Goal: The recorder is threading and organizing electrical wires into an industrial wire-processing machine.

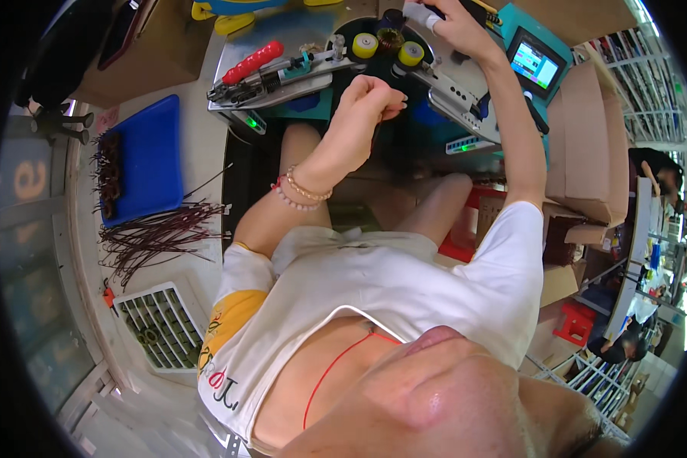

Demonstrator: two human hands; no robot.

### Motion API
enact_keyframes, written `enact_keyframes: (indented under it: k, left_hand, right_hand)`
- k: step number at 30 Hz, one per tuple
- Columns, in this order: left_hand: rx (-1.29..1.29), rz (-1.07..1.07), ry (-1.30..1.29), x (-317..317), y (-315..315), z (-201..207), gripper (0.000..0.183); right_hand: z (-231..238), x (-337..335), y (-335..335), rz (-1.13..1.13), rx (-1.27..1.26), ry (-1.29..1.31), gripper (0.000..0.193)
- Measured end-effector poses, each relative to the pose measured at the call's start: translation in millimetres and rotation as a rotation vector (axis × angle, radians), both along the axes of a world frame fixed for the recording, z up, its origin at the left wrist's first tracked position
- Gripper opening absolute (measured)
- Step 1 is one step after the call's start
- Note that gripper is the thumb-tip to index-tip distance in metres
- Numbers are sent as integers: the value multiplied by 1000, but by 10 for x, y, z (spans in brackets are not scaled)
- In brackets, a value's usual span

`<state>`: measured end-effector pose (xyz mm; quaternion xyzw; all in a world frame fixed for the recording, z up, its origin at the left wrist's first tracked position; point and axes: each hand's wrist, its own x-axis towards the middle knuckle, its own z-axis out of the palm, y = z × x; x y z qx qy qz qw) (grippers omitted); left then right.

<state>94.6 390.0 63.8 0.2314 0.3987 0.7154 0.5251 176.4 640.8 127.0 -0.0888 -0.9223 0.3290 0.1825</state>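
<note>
In front of me stands a ring-coil winding machine with a metal top (454,69). A small ring core wound with copper-coloured wire (390,40) sits between two yellow rollers (365,46). My left hand (362,114) hovers just on the near side of the rollers, thumb and fingers pinched together; whatever they hold is too small to make out. Over the machine's far right side, my right hand (462,29) has its fingers bent, with a white wrap (421,14) at a fingertip. The upper edge cuts off part of this hand, and what it grips is unclear.
Left of the machine lies a red-handled clamp arm (253,62). A blue tray (151,164) with wound rings, loose dark wires (160,237) and a white slatted basket (182,305) rest on the left table. A lit screen (534,65) and cardboard boxes (588,145) flank my right arm.
</note>
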Motion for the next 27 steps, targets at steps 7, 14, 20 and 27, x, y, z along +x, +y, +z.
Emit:
enact_keyframes:
  k: [7, 14, 20, 27]
  left_hand:
    - [-103, 4, -149, -88, -130, 29, 21]
    - [-25, 3, -120, -139, -82, -584, 36]
    - [6, -35, 306, -189, 258, -1061, 83]
    - [112, -426, -149, -183, 188, -884, 118]
  right_hand:
    - [148, -436, 170, 195, -33, -291, 35]
    - [273, -688, 338, 285, -307, -718, 54]
    - [624, 112, -236, 207, 301, -330, 39]
    - [276, 505, -1073, 130, 364, -255, 41]
